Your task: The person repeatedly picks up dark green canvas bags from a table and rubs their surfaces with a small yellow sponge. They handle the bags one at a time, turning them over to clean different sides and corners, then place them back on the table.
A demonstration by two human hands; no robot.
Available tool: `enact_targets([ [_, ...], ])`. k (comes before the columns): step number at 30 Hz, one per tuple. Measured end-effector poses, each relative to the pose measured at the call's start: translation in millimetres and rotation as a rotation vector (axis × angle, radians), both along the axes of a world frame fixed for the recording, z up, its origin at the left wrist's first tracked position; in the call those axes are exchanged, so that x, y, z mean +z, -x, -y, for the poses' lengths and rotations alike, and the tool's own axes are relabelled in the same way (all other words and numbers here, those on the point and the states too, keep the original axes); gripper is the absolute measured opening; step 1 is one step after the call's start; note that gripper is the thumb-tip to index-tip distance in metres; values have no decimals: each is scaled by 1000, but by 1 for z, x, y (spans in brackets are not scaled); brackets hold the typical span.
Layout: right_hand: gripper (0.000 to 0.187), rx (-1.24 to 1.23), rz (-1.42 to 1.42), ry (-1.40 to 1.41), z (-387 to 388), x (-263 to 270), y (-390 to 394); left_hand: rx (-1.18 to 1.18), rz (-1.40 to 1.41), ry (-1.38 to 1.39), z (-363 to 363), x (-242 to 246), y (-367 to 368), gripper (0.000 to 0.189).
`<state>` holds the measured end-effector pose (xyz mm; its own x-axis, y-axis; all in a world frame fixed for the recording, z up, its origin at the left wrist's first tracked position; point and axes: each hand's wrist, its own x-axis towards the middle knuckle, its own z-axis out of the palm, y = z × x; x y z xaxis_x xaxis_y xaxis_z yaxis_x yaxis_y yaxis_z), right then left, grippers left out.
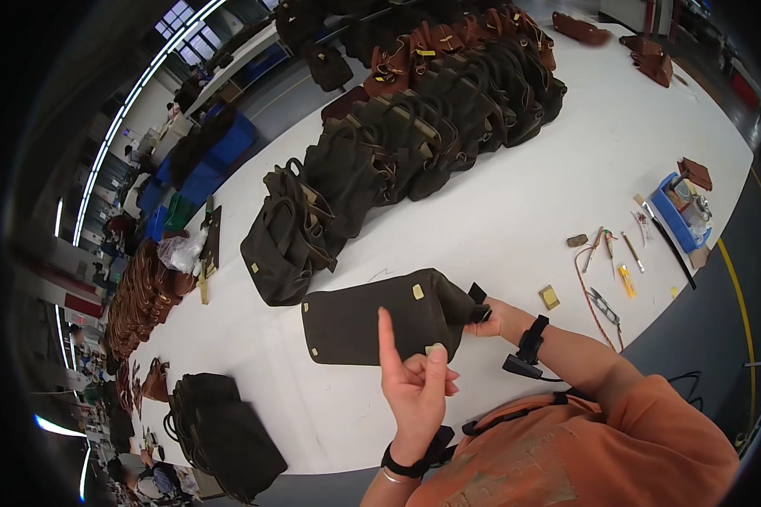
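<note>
A dark grey-green bag point(368, 320) lies on the white table with a flat panel facing me. Small yellowish patches mark that panel near its corners. My right hand point(487, 320) grips the bag's right end beside dark strap tabs point(477, 293); its fingers are partly hidden. Over the panel's near edge is my left hand point(415, 380), index finger extended, thumb apart and the other fingers curled. Its thumb tip overlaps one corner patch; contact cannot be told. Nothing is seen held in that hand.
Dark bags point(412, 139) and brown bags point(444, 44) form a long row across the table point(609, 139). Another dark bag point(222, 431) stands at the left edge. Right of me are a blue tray point(669, 206), scissors point(602, 305), a brush point(663, 234) and a yellow-topped block point(550, 296).
</note>
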<state>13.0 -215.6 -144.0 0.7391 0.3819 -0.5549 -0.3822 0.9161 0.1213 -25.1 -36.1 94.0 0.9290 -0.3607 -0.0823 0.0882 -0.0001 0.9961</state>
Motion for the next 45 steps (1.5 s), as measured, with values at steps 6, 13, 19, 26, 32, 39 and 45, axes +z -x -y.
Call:
enact_targets([
  [6, 18, -34, 215, 12, 2, 22, 22, -431, -214, 64, 11, -21, 8, 48],
  [13, 22, -85, 781, 869, 8, 44, 34, -580, -763, 306, 42, -21, 15, 95],
  [19, 20, 43, 733, 741, 11, 66, 31, -412, -1015, 683, 50, -19, -8, 100],
  [26, 19, 31, 259, 145, 18, 62, 17, -69, -1138, 753, 76, -22, -17, 82],
  [32, 25, 99, 238, 502, 15, 38, 6, 122, -1071, 735, 80, -23, -29, 59],
  [39, 18, 331, 268, 2054, 87, 48, 53, 145, -858, 656, 61, -27, -29, 41],
  [45, 31, 619, -68, 2369, 116, 55, 108, 107, -794, 551, 76, -29, -22, 41],
])
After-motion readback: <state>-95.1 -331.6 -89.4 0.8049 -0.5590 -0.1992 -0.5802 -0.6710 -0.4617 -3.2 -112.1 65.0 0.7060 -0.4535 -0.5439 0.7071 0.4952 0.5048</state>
